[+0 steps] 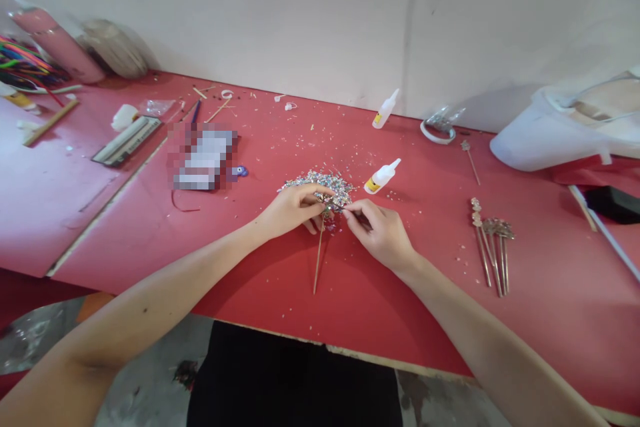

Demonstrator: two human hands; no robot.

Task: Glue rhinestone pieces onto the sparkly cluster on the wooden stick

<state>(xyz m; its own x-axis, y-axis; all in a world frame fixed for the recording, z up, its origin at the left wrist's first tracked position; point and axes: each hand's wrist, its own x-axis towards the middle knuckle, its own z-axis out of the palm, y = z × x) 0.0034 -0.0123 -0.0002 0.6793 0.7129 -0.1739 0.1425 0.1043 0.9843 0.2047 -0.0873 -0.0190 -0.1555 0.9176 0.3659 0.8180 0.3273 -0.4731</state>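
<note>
My left hand [295, 209] is closed on the upper end of a thin gold-coloured hairpin stick [318, 260], whose long shaft points down toward the table's front edge. Close beside it, my right hand [380, 230] pinches something small and dark at the stick's decorated end; its kind is too small to make out. Just behind the fingers lies a heap of glittering rhinestones or sequins [320, 178], partly covered by my left hand. A white glue bottle [383, 177] with a yellow label stands tilted behind my right hand.
Several decorated hairpin sticks [493, 247] lie at the right. Farther back are a second glue bottle [386, 110], a white tape ring [438, 133] and a white bucket [530, 130]. A blurred phone-like object [206, 160] and a long box [127, 140] lie left on the red table [280, 293].
</note>
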